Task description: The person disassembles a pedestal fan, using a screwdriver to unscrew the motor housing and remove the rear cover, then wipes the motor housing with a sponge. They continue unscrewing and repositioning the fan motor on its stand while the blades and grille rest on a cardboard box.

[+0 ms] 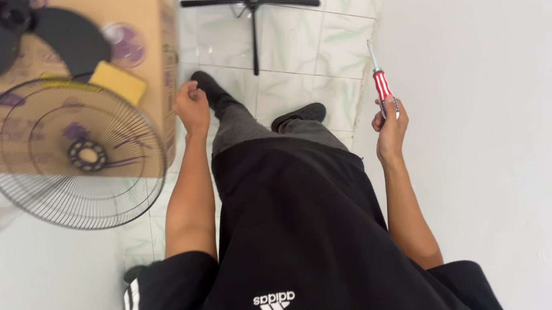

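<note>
The fan grille (72,153) is leaning against the cardboard box (142,26) at left; the fan blade (21,34) is lying on the box; the stand base (250,6) is sitting on the floor (319,43) ahead.

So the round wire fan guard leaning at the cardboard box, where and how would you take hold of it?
Probably by the outer rim of the wire fan guard, on its right edge, coming in from the side nearest the left hand. The rim is the thickest ring and stands clear there; the thin spokes look easy to bend, and the far side lies against the cardboard box.
</note>
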